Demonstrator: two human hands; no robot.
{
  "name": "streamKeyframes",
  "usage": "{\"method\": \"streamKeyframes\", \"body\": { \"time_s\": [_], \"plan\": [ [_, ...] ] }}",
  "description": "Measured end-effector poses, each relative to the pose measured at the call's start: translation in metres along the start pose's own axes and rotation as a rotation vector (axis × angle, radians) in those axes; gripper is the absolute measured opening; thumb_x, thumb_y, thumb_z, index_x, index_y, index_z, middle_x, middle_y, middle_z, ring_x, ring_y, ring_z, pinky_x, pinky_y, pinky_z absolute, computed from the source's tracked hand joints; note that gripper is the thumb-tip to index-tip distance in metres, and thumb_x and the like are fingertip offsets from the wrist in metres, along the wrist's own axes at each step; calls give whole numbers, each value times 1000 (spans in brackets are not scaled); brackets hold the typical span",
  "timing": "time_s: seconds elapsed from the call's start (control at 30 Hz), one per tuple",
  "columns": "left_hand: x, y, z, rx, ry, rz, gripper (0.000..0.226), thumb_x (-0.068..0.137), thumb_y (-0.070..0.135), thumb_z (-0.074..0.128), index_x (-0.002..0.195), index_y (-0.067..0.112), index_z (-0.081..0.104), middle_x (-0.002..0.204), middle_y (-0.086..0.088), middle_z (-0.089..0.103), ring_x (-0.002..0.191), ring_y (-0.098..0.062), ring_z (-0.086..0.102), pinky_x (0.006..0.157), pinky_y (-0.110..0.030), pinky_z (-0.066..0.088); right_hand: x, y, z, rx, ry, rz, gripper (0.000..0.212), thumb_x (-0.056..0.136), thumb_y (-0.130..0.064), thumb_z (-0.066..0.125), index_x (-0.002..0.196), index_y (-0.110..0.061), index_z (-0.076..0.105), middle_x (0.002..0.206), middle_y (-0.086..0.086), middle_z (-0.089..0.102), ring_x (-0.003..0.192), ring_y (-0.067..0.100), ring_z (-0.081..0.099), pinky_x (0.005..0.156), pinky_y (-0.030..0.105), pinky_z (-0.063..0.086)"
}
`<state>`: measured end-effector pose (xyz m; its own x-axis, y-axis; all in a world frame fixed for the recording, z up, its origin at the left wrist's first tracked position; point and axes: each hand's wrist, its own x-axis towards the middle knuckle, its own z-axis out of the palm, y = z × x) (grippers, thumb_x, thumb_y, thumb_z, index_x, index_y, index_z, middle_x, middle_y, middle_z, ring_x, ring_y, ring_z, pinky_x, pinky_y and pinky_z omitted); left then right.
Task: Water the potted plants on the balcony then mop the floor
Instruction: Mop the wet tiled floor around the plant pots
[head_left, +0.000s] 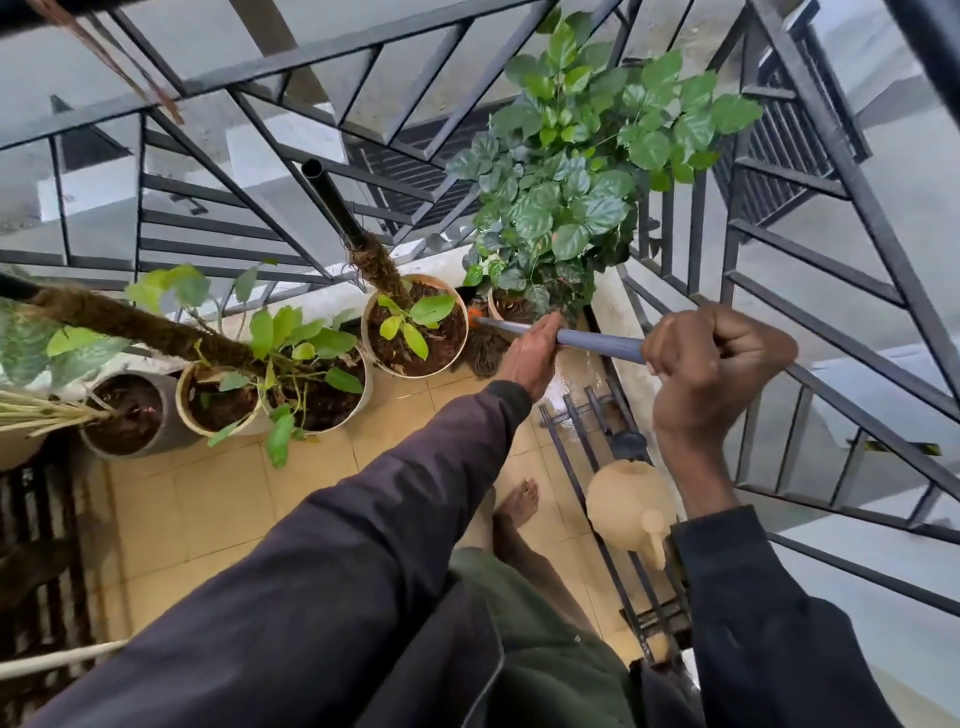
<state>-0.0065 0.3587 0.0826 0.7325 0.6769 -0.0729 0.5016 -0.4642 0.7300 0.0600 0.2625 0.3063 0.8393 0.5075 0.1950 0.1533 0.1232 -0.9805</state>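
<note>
**Head view: mop pushed into the corner between the pots**

Both hands are on the mop handle (597, 344). The left hand (530, 358) wraps it low down, fingers curled over the shaft. The right hand (719, 364) is a tight fist round the upper end, close to the railing (810, 291). The mop head (480, 356) sits in the gap between the white pot (410, 373) and the pot of the bushy plant (571, 156). It is partly hidden by the left hand and the leaves, so I cannot tell whether the strands lie flat on the tiles.

The watering can (628, 506) rests on the metal rack (582, 467) under the right forearm, in no hand, which suggests the watering is over and the mopping is the step in hand. The floor (218, 499) shines wet beside the rack and looks dry nearer the camera.

To do this well, the low hand should steer and the high hand should drive. Draw the head back out of the gap in short strokes rather than jabbing at the pots, which could tip or scuff. Keep the handle's top end from striking the railing. Work backward from the corner so the bare foot (519, 501) stays off the wet tiles.
</note>
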Motion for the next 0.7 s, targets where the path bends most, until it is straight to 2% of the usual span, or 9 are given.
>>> {"method": "streamKeyframes", "body": {
  "time_s": [0.2, 0.3, 0.4, 0.5, 0.6, 0.7],
  "plan": [
    [-7, 9, -1, 12, -17, -27, 20, 91, -8, 57, 99, 8, 47, 90, -12, 58, 73, -37, 60, 64, -51, 53, 12, -11, 4, -47, 46, 28, 36, 79, 3, 51, 46, -9, 44, 39, 2, 31, 34, 29, 29, 41, 35, 29],
    [-21, 16, -2, 11, -43, -43, 15, 94, -4, 56, 102, 7, 49, 92, -14, 60, 80, -38, 62, 69, -49, 52, 18, -16, -1, -98, 17, 43, 34, 79, 5, 50, 46, -1, 44, 40, 7, 29, 34, 33, 28, 42, 29, 29],
    [-39, 19, 5, 30, -97, -86, 13, 99, 1, 53, 109, 8, 49, 100, -14, 64, 87, -36, 63, 77, -49, 51, 22, -16, -9, -78, 2, 97, 34, 78, 7, 49, 47, -5, 44, 40, 8, 28, 35, 25, 29, 46, 24, 31],
    [-59, 19, 13, 60, -139, -147, 12, 101, 8, 52, 108, 14, 44, 97, -12, 64, 81, -36, 63, 75, -51, 54, 22, -9, -20, -18, -8, 152, 35, 77, 5, 48, 46, -10, 43, 41, 14, 23, 36, 20, 28, 48, 24, 30],
    [-80, 18, 18, 105, -170, -194, 7, 102, 10, 51, 105, 13, 46, 95, -12, 64, 81, -34, 63, 74, -50, 54, 18, -1, -31, 43, -62, 203, 38, 76, 1, 49, 43, -18, 44, 38, 3, 25, 34, 17, 27, 50, 22, 32],
    [-87, 19, 14, 169, -200, -162, 8, 101, 7, 51, 108, 11, 47, 99, -12, 64, 86, -36, 64, 73, -49, 52, 19, -4, -36, 132, -107, 239, 46, 75, 6, 48, 40, -25, 47, 37, -5, 28, 32, 14, 26, 51, 23, 30]
  ]
}}
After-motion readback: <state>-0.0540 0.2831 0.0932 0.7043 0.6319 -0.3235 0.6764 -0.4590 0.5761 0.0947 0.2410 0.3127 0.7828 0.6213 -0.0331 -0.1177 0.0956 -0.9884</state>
